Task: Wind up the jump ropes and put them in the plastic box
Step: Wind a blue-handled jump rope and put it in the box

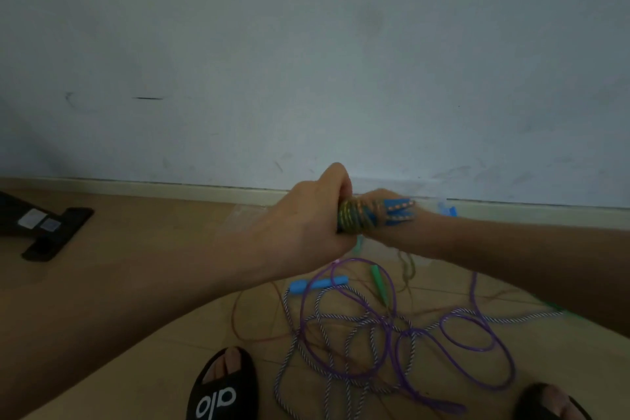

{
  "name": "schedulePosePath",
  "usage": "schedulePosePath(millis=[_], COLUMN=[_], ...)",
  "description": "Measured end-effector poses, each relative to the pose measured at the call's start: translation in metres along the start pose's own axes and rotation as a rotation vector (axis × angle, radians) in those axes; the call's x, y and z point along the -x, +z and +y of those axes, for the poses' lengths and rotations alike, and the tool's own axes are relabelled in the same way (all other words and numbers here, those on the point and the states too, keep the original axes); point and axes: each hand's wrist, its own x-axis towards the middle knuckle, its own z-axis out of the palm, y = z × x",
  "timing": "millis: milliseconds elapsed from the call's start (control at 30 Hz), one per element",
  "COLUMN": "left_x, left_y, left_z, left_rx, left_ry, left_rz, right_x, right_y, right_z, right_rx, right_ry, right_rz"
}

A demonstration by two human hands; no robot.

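Olive-gold cord is coiled round paired blue plastic jump-rope handles (375, 215), clenched in the left hand (306, 218); the right hand (392, 215), mostly hidden behind them, has a grip I cannot tell. On the floor (136, 266) lie tangled purple (477, 344) and striped ropes (324, 334), unwound. A clear plastic box (238, 218) seems to sit by the wall.

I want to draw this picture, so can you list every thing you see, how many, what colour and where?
wound rope: one, gold on blue handles, held in both hands
purple rope: one, loose on floor
striped rope: one, black-white, tangled on floor
blue handle: one, floor
green handle: one, floor
black stand: one, floor left
slippers: two, black, bottom edge
left hand: grips the bundle
right hand: behind the bundle, grip hidden
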Motion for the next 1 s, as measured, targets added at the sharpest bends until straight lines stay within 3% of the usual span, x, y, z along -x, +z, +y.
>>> schedulePosePath(millis=[200,300,433,600,867,1000], left_x=[-0.002,-0.006,-0.007,0.001,0.005,0.003], left_y=[0.012,0.016,0.027,0.035,0.021,0.016], left_z=[-0.018,-0.032,-0.053,-0.073,-0.028,-0.01], left_rx=[0.086,0.062,-0.153,-0.327,-0.54,-0.384], left_ry=[-0.142,-0.221,-0.251,-0.163,0.062,0.087], left_rz=[0.033,0.006,-0.093,-0.208,-0.243,-0.31], right_x=[0.023,0.036,0.055,0.041,0.0,-0.011], right_y=[0.036,0.039,0.041,0.018,-0.014,-0.014], right_z=[0.0,-0.006,-0.029,-0.06,-0.057,-0.041], right_rx=[-0.05,0.185,0.546,0.642,0.594,0.472], right_ry=[0.105,0.04,-0.125,-0.252,-0.304,-0.266], right_rz=[0.112,0.055,-0.071,0.0,0.127,0.095])
